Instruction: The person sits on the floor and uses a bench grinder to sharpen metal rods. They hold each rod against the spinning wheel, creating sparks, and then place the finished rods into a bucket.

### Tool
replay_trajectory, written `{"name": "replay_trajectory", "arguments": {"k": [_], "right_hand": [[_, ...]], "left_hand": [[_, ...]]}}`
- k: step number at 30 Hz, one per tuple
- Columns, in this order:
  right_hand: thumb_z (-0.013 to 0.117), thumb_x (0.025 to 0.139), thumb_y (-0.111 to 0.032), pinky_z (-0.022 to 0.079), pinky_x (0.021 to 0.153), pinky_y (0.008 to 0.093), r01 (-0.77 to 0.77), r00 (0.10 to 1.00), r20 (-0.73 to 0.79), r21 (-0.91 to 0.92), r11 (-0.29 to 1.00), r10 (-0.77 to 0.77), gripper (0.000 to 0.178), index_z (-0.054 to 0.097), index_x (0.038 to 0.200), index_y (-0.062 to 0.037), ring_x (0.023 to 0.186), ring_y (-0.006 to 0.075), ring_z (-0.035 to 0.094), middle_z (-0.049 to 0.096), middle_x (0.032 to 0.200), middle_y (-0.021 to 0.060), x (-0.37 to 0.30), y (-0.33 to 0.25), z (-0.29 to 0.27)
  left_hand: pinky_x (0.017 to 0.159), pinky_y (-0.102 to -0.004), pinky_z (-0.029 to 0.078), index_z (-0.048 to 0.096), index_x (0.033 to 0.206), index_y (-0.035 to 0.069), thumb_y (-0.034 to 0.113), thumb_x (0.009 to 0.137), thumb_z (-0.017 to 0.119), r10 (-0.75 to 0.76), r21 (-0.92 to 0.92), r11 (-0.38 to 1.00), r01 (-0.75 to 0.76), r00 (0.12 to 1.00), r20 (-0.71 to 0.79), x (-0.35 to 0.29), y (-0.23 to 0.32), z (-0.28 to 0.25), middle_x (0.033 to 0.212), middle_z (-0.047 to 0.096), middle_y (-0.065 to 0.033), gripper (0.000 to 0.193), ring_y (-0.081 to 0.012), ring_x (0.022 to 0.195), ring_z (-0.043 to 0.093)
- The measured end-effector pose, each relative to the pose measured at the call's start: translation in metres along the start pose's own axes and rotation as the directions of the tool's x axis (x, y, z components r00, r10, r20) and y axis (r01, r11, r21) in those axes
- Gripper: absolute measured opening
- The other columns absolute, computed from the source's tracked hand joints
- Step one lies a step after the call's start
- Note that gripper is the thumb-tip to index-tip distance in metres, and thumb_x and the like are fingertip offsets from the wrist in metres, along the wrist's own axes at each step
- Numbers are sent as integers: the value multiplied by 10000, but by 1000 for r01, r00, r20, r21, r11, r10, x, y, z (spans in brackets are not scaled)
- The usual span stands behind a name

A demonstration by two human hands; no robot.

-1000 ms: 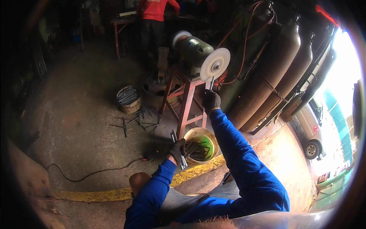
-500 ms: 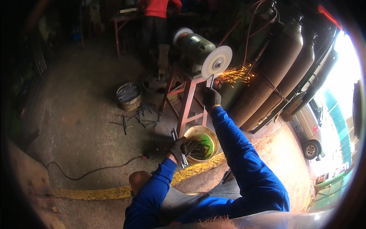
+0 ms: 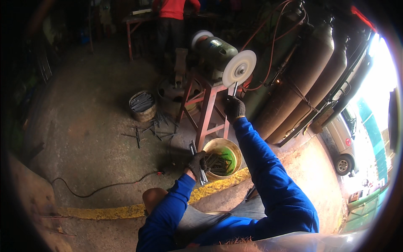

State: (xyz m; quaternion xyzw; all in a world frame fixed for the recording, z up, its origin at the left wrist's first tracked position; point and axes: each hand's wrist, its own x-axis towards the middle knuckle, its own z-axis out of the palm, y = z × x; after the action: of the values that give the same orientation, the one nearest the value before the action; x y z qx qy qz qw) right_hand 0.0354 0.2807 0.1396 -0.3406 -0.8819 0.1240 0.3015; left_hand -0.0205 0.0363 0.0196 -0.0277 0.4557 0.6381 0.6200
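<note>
My right hand (image 3: 235, 108), in a dark glove, is closed around a short metal rod (image 3: 235, 87). The rod points up at the lower edge of a pale round wheel (image 3: 234, 63) on the bench grinder (image 3: 213, 52); no stream of sparks shows there, and I cannot tell whether it touches. Lower and to the left, my gloved left hand (image 3: 195, 164) grips a few ribbed steel bars (image 3: 203, 178), whose ends stick out above and below the fist. Beside it is a bucket (image 3: 239, 159) with dark rods inside.
A red stand (image 3: 205, 113) carries the grinder. Another bucket (image 3: 142, 114) full of rods stands farther left, with loose rods (image 3: 157, 126) on the floor. Tall gas cylinders (image 3: 308, 67) lean at right. A cable (image 3: 105, 187) crosses the floor. A person in red (image 3: 171, 9) stands behind.
The spray of orange sparks at the wheel has stopped. My right hand and its rod have shifted slightly down and right. My left hand has hardly moved.
</note>
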Motion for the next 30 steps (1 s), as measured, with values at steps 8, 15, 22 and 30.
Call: {"name": "replay_trajectory", "arguments": {"k": [8, 15, 22, 30], "right_hand": [[560, 795, -128, 505, 708, 404, -19, 1000, -14, -40, 999, 18, 207, 657, 971, -79, 807, 342, 625, 643, 840, 152, 4, 15, 2], [409, 898, -196, 456, 558, 298, 134, 991, -38, 59, 989, -131, 221, 535, 1051, -98, 680, 207, 582, 568, 704, 47, 4, 14, 10], [601, 667, -118, 507, 704, 387, 24, 998, -54, 11, 1000, -23, 226, 648, 886, -91, 791, 307, 620, 638, 805, 100, 18, 47, 20], [530, 831, -172, 443, 552, 293, -344, 920, 311, 932, 112, 237, 132, 593, 913, -90, 617, 174, 536, 553, 719, 16, -9, 84, -1]], "left_hand": [[445, -342, 452, 478, 574, 218, 359, 821, 626, -3, 18, 1000, 3, 1000, 22, 7, -2, 0, 460, 417, 43, 320, -125, 375, 395], [450, -345, 461, 485, 565, 216, 364, 809, 643, -7, 16, 1000, 6, 998, 56, 8, -2, -6, 452, 430, 39, 326, -126, 369, 402], [422, -344, 451, 494, 578, 210, 361, 799, 655, -39, -3, 999, 39, 998, 55, 5, -1, 6, 454, 434, 42, 313, -119, 368, 412], [487, -288, 449, 546, 649, 188, 350, 852, 590, 158, 28, 986, -164, 977, 142, 48, -13, -7, 505, 477, 36, 263, -122, 436, 461]]}}
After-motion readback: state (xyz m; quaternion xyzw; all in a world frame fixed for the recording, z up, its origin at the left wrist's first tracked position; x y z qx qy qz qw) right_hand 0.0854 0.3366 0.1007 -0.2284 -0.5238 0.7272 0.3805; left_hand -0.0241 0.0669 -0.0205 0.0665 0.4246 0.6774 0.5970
